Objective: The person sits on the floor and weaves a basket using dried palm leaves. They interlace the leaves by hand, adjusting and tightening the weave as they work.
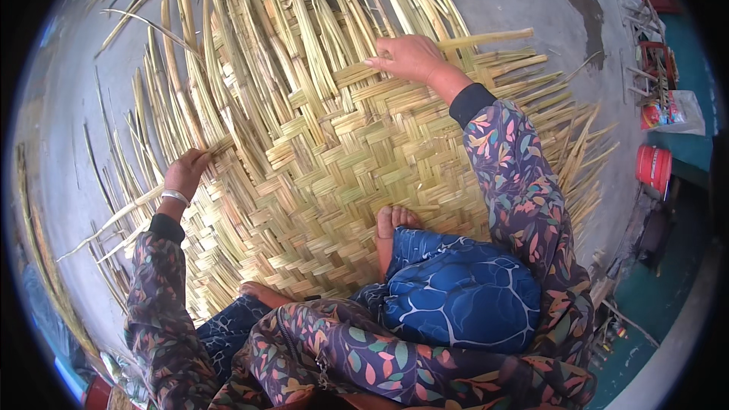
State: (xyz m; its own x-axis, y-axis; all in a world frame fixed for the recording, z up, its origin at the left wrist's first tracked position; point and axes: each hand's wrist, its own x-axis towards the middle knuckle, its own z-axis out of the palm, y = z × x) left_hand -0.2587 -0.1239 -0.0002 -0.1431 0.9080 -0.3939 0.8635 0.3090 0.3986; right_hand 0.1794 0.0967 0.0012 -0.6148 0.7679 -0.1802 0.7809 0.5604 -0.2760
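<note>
- Straw-yellow strips make up the mat, which lies on the grey floor in front of the seated person.
- Left hand: fingers drawn together, pinched on a flat reed at the mat's left side; a pale bracelet rings the wrist.
- Right hand: thumb and fingers nearly meeting, clamped on a strip at the far edge of the weave; a pale length juts out past the knuckles to the right.
- Whether both hands hold one piece, I can't tell; upright stalks cross between them.
- Bare toes rest on the weave.
</note>
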